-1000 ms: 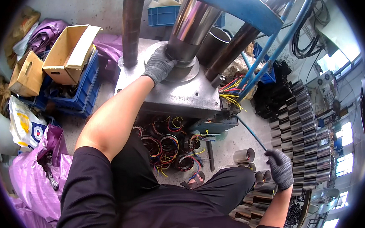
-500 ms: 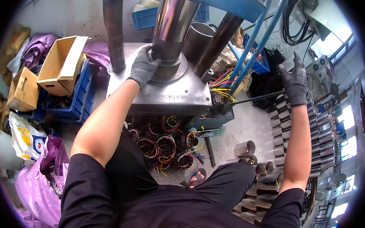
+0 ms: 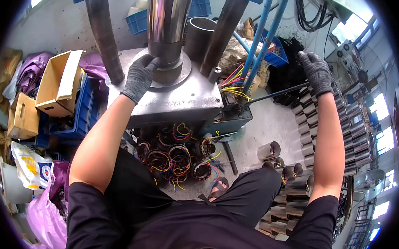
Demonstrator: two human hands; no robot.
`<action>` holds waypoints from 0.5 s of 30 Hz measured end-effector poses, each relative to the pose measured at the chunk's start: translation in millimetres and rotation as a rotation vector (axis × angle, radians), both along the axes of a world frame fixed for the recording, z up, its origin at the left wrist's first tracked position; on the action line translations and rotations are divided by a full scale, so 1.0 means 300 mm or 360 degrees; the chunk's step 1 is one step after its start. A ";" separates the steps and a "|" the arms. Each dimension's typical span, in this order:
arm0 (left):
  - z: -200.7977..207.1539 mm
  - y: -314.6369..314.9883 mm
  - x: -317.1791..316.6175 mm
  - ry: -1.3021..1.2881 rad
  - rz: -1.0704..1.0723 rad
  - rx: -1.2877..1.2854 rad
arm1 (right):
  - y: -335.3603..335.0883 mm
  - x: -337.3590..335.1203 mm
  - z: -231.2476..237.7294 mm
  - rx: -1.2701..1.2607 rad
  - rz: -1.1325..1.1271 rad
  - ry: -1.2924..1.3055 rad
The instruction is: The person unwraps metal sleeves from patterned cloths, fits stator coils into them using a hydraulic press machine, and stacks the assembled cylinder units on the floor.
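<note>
A polished steel cylinder stands upright on a press bed, above a darker ring and a round base plate. My left hand, in a grey knit glove, is at the ring's left side, fingers stretched out and tips overlapping its edge; whether they touch cannot be made out. Out to the right is my right hand, gloved too, with its fingers extended and loosely together. A thin dark lever runs up to beside this hand; no grip on it shows.
Dark columns flank the cylinder. Wound stators with coloured wires lie below the bed. Rows of metal sleeves stand at right. Blue crates, a cardboard box and purple sacks crowd the left.
My left hand has drawn back slightly leftward from the ring. The spread fingers of my right hand have come together and tipped left. The whole view has shifted a little.
</note>
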State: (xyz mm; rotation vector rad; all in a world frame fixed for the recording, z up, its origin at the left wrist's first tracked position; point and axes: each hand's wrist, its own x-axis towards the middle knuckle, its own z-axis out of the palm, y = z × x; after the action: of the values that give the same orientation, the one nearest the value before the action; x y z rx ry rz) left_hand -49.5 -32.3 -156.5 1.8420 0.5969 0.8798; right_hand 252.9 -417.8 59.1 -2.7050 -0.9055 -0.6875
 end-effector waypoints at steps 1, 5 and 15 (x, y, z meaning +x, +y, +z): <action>0.005 -0.021 0.007 -0.0005 -0.0010 -0.0001 | -0.015 0.013 -0.001 -0.0001 -0.0010 -0.0005; 0.017 -0.072 0.029 0.0160 -0.0196 0.0207 | -0.039 0.044 -0.009 0.0021 0.0076 -0.0099; 0.018 -0.139 0.038 0.0304 -0.0428 0.0174 | -0.077 0.070 -0.029 0.0014 0.0199 -0.0121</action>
State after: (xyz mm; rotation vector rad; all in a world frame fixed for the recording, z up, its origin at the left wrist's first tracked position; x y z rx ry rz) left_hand -38.2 -74.0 -151.0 2.0635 0.4103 0.5720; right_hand 273.9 -441.0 50.4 -2.6040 -1.0764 -0.7700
